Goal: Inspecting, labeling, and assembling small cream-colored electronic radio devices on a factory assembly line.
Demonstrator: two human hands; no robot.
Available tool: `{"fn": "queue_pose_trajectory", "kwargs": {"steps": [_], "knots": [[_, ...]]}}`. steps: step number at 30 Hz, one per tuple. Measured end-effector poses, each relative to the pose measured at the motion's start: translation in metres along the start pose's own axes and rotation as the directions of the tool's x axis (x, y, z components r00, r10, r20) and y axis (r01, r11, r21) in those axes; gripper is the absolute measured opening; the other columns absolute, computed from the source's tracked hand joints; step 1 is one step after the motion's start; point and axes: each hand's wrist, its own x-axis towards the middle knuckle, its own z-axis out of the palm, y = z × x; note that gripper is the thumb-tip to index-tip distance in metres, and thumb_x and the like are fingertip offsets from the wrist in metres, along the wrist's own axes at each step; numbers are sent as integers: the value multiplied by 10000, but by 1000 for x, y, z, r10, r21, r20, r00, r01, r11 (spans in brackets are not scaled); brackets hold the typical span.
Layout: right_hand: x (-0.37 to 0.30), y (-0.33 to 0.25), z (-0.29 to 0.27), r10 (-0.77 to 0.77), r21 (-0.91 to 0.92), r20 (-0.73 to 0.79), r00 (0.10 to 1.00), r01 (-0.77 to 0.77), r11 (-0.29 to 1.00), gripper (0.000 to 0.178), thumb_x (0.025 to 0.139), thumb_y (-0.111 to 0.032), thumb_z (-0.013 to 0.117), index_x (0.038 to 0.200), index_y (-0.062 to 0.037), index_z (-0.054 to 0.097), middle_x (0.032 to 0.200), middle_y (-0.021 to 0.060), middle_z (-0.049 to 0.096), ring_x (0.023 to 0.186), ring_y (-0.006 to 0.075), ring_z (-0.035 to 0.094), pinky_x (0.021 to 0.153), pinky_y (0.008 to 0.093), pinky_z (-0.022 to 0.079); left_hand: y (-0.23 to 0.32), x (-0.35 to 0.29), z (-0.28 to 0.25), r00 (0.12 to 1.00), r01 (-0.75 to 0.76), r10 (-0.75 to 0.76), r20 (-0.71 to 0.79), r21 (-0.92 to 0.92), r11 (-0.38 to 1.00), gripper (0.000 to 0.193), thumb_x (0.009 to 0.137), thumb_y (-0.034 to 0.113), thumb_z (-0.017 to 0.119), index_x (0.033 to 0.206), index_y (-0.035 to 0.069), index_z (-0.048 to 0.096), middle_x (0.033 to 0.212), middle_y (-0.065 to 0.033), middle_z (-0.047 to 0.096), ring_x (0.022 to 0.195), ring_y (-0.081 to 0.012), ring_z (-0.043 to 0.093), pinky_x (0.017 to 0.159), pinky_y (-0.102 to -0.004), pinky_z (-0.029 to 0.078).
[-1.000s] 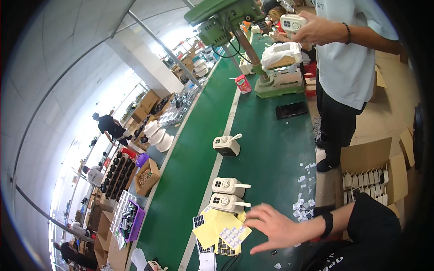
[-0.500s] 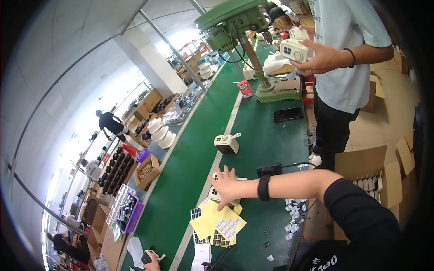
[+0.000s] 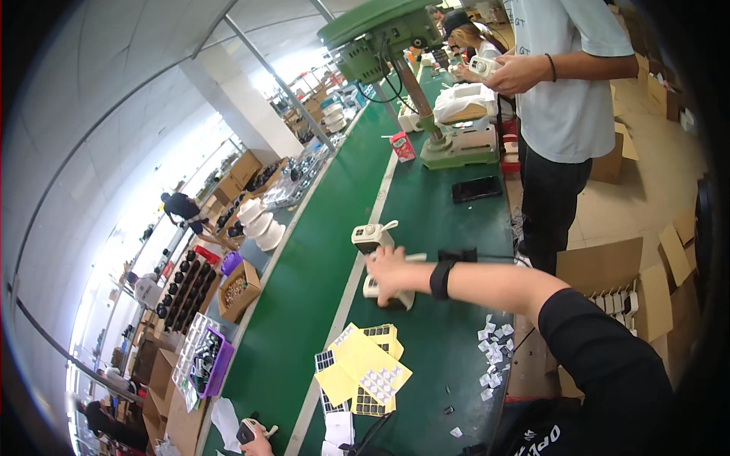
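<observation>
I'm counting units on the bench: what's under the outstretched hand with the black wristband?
The right hand lies on a white device on the green bench. Only the device's edges show; whether a second unit lies beneath is hidden.

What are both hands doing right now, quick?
Right hand: fingers spread, resting on a white device on the green table.
Left hand: holding a small dark-and-white device at the bottom edge.

Sticker sheets (image 3: 365, 372) before two devices (image 3: 374, 237), drill press (image 3: 426, 83) far behind

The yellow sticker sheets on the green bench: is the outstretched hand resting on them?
No, the right hand lies on a white device, apart from the yellow sheets.
</observation>
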Motion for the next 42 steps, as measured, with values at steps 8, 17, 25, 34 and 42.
{"fn": "queue_pose_trajectory", "kwargs": {"steps": [8,17,25,34,42], "knots": [[19,73,-23,-118,77,-39,992,121,990,1041,471,-422,797,1322,-58,320,1277,230,355,1186,384,333,931,558,300,-49,103,54,992,97,-100,-83,-37,995,1201,512,588,742,1372,19,127,1304,-319,272,1158,-435,385,960,-444,354],[-97,86,-37,-90,354,-512,854,306,884,535,728,-269,667,1165,-45,456,1174,173,420,1113,337,394,932,436,331,-72,109,61,989,-146,146,-6,-59,988,1048,542,429,751,1400,247,177,1296,-300,298,1092,-432,441,905,-461,407],[-168,32,-47,-185,734,-297,937,348,584,395,790,-227,625,1109,-35,492,1111,119,471,951,250,542,820,340,446,-7,-18,-19,917,-358,374,140,-130,925,893,675,564,625,1317,9,347,1271,-233,445,1162,-368,445,998,-450,325],[-211,-66,-95,-490,710,-505,710,665,233,363,817,-208,627,1114,-40,504,1133,101,506,1021,230,527,870,325,433,3,-145,-124,605,378,686,406,-904,201,814,722,548,586,1359,131,296,1308,-244,373,1112,-415,460,902,-530,404],[-236,-130,-112,-581,647,-607,542,762,36,830,682,-244,768,1341,-42,306,1385,144,296,1283,289,286,1022,393,287,-16,-247,-161,343,321,860,377,-908,270,979,620,520,674,1373,65,244,1347,-235,318,1151,-454,418,908,-639,354]]}}
